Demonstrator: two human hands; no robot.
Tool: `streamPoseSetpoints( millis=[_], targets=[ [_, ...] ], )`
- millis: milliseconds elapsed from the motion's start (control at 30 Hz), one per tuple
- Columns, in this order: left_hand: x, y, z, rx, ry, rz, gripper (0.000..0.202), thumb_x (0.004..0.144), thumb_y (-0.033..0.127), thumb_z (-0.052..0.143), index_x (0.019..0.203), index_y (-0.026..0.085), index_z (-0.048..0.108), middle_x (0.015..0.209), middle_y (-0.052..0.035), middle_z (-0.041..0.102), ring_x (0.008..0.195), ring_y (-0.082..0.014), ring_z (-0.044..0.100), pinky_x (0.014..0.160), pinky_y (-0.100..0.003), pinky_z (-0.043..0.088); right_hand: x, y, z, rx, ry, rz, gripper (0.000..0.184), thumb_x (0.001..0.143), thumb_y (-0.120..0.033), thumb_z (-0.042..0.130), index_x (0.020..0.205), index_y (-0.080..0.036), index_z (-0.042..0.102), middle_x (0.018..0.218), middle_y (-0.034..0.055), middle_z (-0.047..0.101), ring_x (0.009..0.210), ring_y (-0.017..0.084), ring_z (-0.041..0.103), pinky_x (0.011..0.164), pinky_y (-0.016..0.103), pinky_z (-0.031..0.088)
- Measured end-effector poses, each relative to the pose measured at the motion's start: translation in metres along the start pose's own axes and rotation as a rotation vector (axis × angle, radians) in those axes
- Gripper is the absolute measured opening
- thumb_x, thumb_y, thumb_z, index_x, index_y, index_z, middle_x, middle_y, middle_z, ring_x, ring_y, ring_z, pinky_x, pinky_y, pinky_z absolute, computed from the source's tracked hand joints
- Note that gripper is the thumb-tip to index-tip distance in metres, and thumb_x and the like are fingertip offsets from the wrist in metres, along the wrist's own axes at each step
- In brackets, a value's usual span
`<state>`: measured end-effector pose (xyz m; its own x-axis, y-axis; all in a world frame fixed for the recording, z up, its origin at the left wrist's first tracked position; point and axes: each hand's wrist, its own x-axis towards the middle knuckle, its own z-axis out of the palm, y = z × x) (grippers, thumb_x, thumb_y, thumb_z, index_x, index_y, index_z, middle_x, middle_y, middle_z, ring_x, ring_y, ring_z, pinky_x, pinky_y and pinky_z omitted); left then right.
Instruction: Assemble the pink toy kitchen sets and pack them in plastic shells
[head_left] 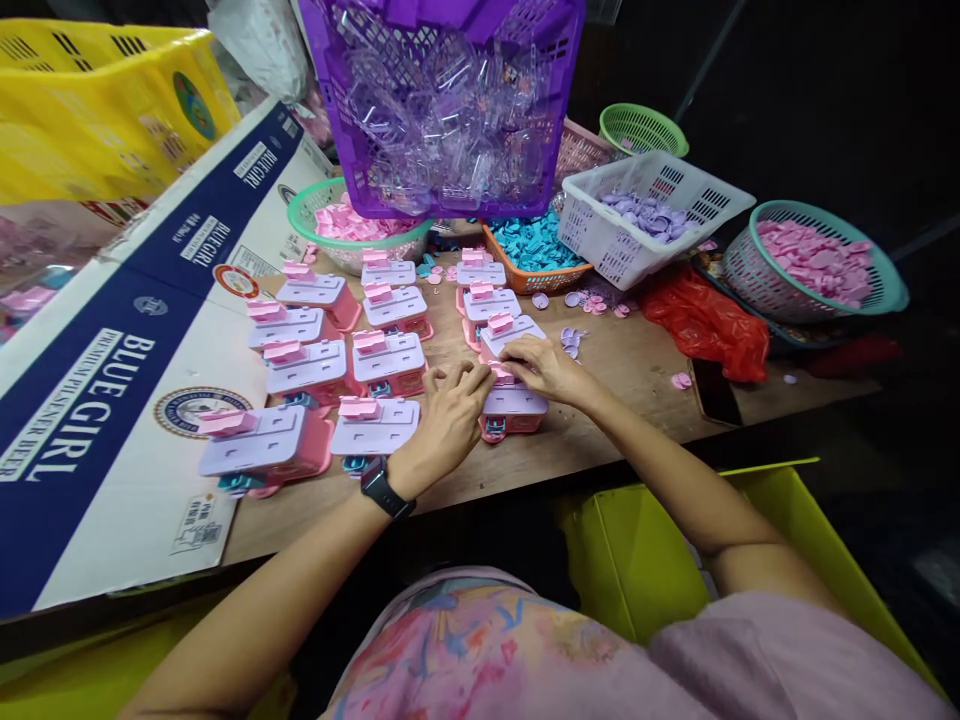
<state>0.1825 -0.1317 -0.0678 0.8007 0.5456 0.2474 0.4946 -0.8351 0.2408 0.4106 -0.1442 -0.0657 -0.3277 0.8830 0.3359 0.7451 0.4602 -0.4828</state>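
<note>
Both my hands rest on a pink and lavender toy unit (pixel 514 408) near the front of the wooden table (pixel 645 370). My left hand (pixel 448 415), with a black watch on its wrist, has its fingers curled against the unit's left side. Over the unit's top my right hand (pixel 544 365) presses its fingers onto a small pink piece. Several more of the same toy units (pixel 315 365) stand in rows to the left and behind.
A purple crate of clear plastic parts (pixel 450 100) hangs over the back. Baskets hold pink pieces (pixel 814 258), lavender pieces (pixel 649 215), teal pieces (pixel 534 243). A Blue Girl cardboard box (pixel 112 380) lies left, red plastic bag (pixel 705 320) and dark phone (pixel 715 390) right, yellow-green bin (pixel 787 520) below.
</note>
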Motion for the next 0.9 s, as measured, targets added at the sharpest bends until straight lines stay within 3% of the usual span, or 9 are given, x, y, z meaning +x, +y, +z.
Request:
streamPoseSetpoints(
  millis=[333, 500, 600, 700, 767, 833, 900],
  targets=[
    [-0.010, 0.009, 0.001, 0.078, 0.006, -0.012, 0.068, 0.083, -0.002, 0.040, 0.148, 0.012, 0.051, 0.151, -0.0174, 0.056, 0.138, -0.0353, 0.049, 0.108, -0.063, 0.032, -0.024, -0.008, 0.021, 0.047, 0.263, 0.140, 0.016, 0.102, -0.034, 0.058, 0.100, -0.022, 0.069, 0.100, 0.0084, 0.072, 0.103, 0.026, 0.064, 0.097, 0.042, 0.049],
    [-0.022, 0.002, -0.006, 0.080, 0.068, -0.059, 0.070, 0.078, -0.003, 0.045, 0.145, 0.014, 0.055, 0.151, -0.0163, 0.057, 0.135, -0.0367, 0.051, 0.104, -0.063, 0.037, -0.035, -0.014, 0.055, 0.223, 0.433, 0.300, 0.026, 0.105, -0.044, 0.046, 0.116, -0.027, 0.062, 0.115, 0.0087, 0.069, 0.114, 0.026, 0.064, 0.101, 0.044, 0.050],
    [-0.028, -0.006, -0.015, 0.122, 0.117, -0.065, 0.061, 0.079, -0.002, 0.047, 0.136, 0.016, 0.062, 0.149, -0.0155, 0.059, 0.135, -0.0381, 0.051, 0.104, -0.064, 0.038, -0.030, -0.023, 0.067, 0.200, 0.510, 0.343, 0.021, 0.106, -0.043, 0.043, 0.105, -0.030, 0.059, 0.105, 0.0073, 0.067, 0.105, 0.026, 0.064, 0.095, 0.043, 0.053],
    [-0.032, -0.016, -0.025, 0.116, 0.155, -0.046, 0.048, 0.084, 0.002, 0.048, 0.124, 0.020, 0.068, 0.143, -0.0126, 0.064, 0.132, -0.0379, 0.053, 0.102, -0.064, 0.039, -0.002, -0.008, 0.044, 0.036, 0.721, 0.390, 0.023, 0.106, -0.040, 0.040, 0.092, -0.029, 0.055, 0.093, 0.0076, 0.064, 0.095, 0.027, 0.061, 0.089, 0.044, 0.053],
    [-0.032, -0.021, -0.029, 0.075, 0.157, -0.012, 0.044, 0.088, 0.004, 0.048, 0.123, 0.022, 0.068, 0.140, -0.0111, 0.066, 0.129, -0.0360, 0.055, 0.100, -0.061, 0.043, 0.032, 0.024, 0.014, -0.051, 0.773, 0.401, 0.018, 0.104, -0.036, 0.043, 0.097, -0.027, 0.057, 0.101, 0.0094, 0.064, 0.099, 0.027, 0.061, 0.092, 0.042, 0.053],
    [-0.032, -0.026, -0.033, 0.030, 0.168, 0.015, 0.042, 0.090, 0.006, 0.047, 0.122, 0.023, 0.068, 0.138, -0.0103, 0.067, 0.126, -0.0339, 0.056, 0.098, -0.058, 0.046, 0.074, 0.069, -0.019, -0.114, 0.650, 0.448, 0.021, 0.099, -0.030, 0.049, 0.116, -0.023, 0.059, 0.119, 0.0126, 0.064, 0.105, 0.025, 0.062, 0.092, 0.039, 0.054],
    [-0.032, -0.031, -0.035, -0.003, 0.178, 0.032, 0.039, 0.093, 0.009, 0.047, 0.122, 0.024, 0.069, 0.137, -0.0097, 0.067, 0.126, -0.0321, 0.057, 0.099, -0.055, 0.049, 0.117, 0.118, -0.044, -0.257, 0.394, 0.555, 0.041, 0.096, -0.024, 0.051, 0.136, -0.019, 0.053, 0.135, 0.0157, 0.059, 0.118, 0.025, 0.060, 0.099, 0.036, 0.052]
  ],
)
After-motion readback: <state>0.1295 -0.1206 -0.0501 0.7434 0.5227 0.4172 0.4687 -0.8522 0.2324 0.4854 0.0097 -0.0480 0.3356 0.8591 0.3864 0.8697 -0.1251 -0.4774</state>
